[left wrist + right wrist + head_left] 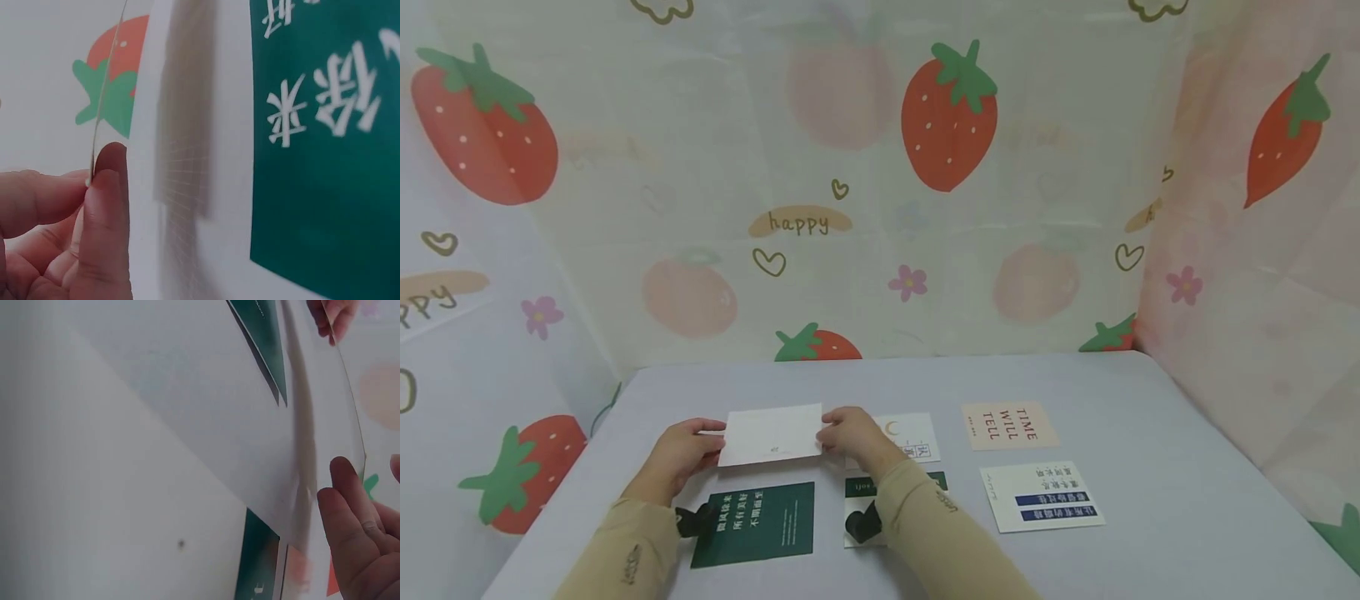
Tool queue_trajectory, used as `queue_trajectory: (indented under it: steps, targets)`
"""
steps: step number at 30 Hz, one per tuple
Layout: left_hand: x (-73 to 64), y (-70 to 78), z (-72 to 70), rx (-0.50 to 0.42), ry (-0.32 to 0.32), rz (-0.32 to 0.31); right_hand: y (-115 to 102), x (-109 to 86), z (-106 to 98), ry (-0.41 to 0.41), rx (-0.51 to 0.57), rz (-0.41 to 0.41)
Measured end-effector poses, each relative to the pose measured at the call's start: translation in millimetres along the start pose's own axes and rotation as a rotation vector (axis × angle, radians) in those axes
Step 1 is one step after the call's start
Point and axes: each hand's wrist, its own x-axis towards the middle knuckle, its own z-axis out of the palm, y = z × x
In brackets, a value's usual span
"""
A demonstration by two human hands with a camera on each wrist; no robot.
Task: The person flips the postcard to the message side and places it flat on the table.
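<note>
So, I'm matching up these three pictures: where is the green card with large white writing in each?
Head: green card at lower left of centre, below the raised white card.
Left wrist: green card large at the right, cut off by the frame.
Right wrist: green card only partly visible, top, right of centre.
Shared landmark: the left hand.

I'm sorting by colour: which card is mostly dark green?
The front-left card, dark green with white writing. The front-middle card shows green only across its top; the other cards show none.
</note>
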Motion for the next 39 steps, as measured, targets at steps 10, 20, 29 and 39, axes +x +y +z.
queue_trajectory:
  steps: [10, 20, 29, 39]
  targets:
    - [7.6, -0.9, -1.2, 0.007, -0.035, 0.002, 2.3, -1.2, -2.0, -0.032, -0.042, 0.020]
    - [14.3, -5.9, -3.8, 0.020, -0.065, -0.019, 4.3, 0.1, 0.7, -0.046, -0.037, 0.086]
    - [12.6, -4.5, -6.5, 0.049, -0.090, -0.038, 6.1, 1.3, 1.4, -0.061, -0.089, 0.092]
    - [16.4, -8.8, -6.9, 0.096, -0.088, -0.032, 9.7, 4.6, 2.1, -0.065, -0.108, 0.073]
